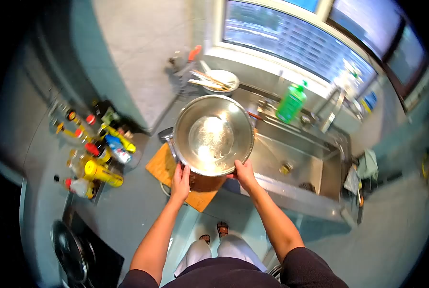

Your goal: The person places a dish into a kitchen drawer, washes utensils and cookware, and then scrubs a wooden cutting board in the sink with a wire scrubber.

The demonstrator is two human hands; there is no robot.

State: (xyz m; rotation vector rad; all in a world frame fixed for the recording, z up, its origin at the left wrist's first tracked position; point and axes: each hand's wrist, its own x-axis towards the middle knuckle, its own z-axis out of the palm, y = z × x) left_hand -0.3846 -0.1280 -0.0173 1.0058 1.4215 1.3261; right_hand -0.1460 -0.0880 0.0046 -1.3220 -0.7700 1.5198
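here: left hand and right hand grasping metal bowl rim | wooden board below | sink beside

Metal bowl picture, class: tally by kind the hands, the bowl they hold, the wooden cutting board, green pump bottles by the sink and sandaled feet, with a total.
Hands: 2 (left hand, right hand)
Metal bowl: 1
Wooden cutting board: 1
Green pump bottle: 1
Sandaled feet: 2
Total: 7

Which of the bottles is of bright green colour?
The pump bottle at the back of the sink; the grouped bottles on the left show yellow, red and clear parts instead.
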